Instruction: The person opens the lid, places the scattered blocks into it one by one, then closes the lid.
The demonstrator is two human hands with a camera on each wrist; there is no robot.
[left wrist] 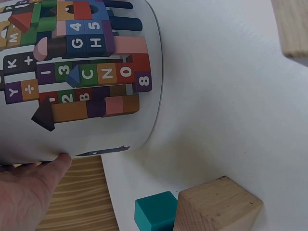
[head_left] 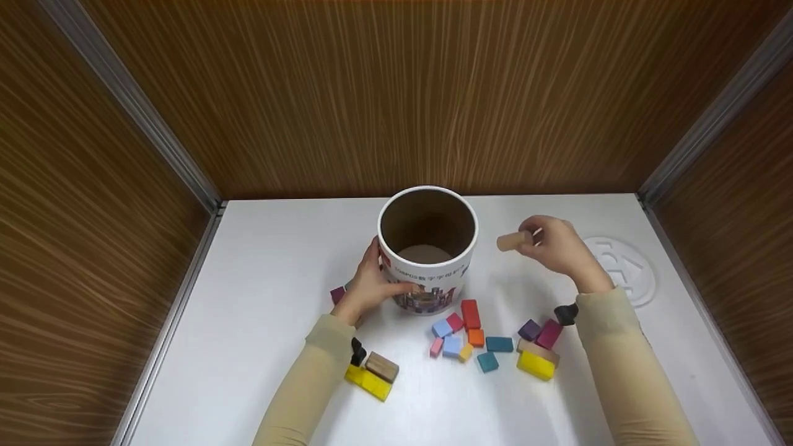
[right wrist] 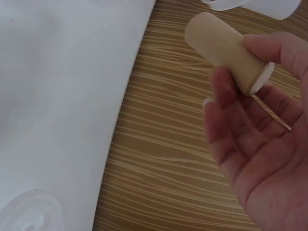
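On the white table, near its far edge, stood the open cardboard tub, upright, its mouth toward you and its printed side facing your body. Your left hand lay against the tub's left and front wall, fingers curled round the curve and pressing on the print; the left wrist view showed your fingertips touching the wall low down, beside pictures of lettered blocks.

Your right hand hovered to the right of the tub, level with its rim and apart from it. Its fingers were clamped on a plain wooden cylinder, pinched between thumb and fingertips, lying roughly level with its free end pointing toward the tub. The right wrist view showed the same cylinder gripped at one end by your thumb and two fingers.

Before the tub lay a loose scatter of coloured blocks: a red block just beside the tub's base, an orange one, two teal ones, a yellow block and a purple one. Near your left forearm a brown block rested on a yellow slab. A white round lid lay flat to the right of your right hand.
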